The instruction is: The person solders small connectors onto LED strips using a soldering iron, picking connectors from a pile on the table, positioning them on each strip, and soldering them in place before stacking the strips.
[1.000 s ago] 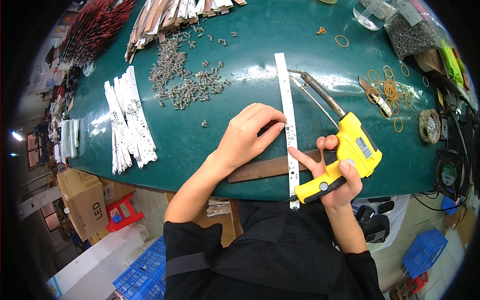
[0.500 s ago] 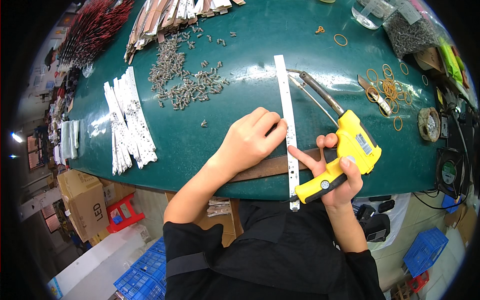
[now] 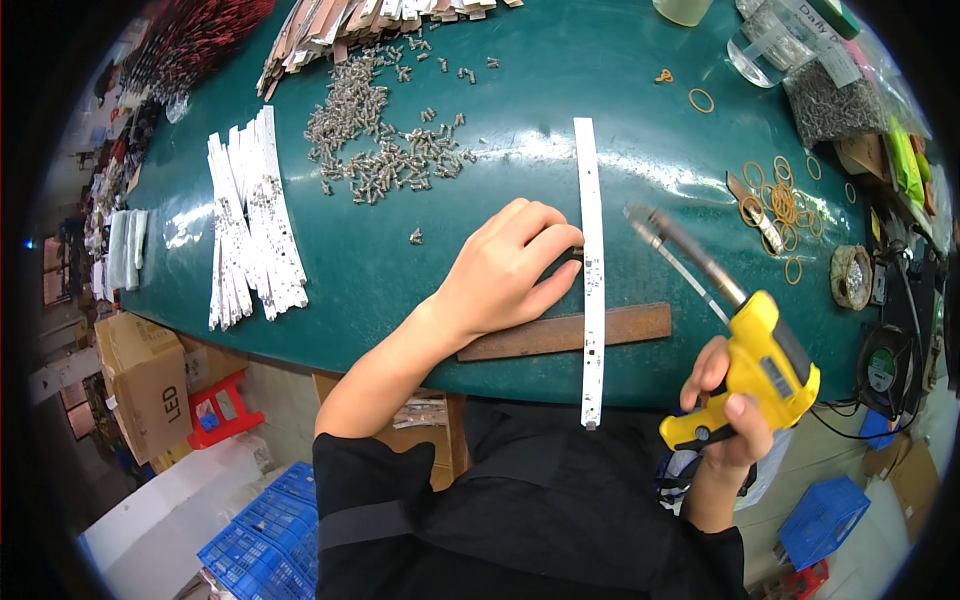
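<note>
A yellow soldering gun is gripped in my right hand, held up off the table to the right of a white LED circuit strip. Its metal tip, blurred by motion, points up and left and is apart from the strip. The strip lies lengthwise across a brown flat bar, its near end over the table edge. My left hand rests against the strip's left side, fingers closed round a small dark piece mostly hidden by the fingers.
Small metal connectors lie heaped beyond my left hand. White strips are stacked at left, more strips behind. Rubber bands, a knife, a solder roll and a bag of small parts sit right.
My right hand has drawn the soldering gun right and toward me, away from the strip. Its extended finger has curled back from the strip. The left hand stays beside the strip.
</note>
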{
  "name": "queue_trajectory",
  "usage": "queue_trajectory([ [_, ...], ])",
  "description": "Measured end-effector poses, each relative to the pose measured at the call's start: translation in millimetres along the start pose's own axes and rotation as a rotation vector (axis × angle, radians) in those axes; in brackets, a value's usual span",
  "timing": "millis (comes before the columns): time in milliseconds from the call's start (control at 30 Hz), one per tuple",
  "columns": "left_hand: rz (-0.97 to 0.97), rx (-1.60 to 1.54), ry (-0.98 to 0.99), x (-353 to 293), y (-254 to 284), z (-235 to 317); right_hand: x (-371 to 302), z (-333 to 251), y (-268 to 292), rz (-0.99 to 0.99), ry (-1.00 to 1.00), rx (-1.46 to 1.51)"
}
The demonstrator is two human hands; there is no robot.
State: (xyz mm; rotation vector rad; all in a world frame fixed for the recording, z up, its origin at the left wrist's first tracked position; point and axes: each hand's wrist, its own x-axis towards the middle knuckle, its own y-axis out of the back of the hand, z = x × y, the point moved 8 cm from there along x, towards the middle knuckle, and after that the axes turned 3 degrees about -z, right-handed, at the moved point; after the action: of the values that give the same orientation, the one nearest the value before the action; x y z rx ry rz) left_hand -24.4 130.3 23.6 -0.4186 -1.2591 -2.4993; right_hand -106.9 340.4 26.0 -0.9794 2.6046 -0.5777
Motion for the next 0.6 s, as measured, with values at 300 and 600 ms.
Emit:
queue_trajectory([
  [300,-0.026,0.012,0.032,-2.5,-7.0,-7.4,-14.9,13.3,-4.5,-0.054,-0.200,-0.214],
  [600,-0.017,0.025,0.003,-3.3,-8.7,-6.8,-17.4,14.0,-8.2,-0.082,-0.221,-0.228],
])
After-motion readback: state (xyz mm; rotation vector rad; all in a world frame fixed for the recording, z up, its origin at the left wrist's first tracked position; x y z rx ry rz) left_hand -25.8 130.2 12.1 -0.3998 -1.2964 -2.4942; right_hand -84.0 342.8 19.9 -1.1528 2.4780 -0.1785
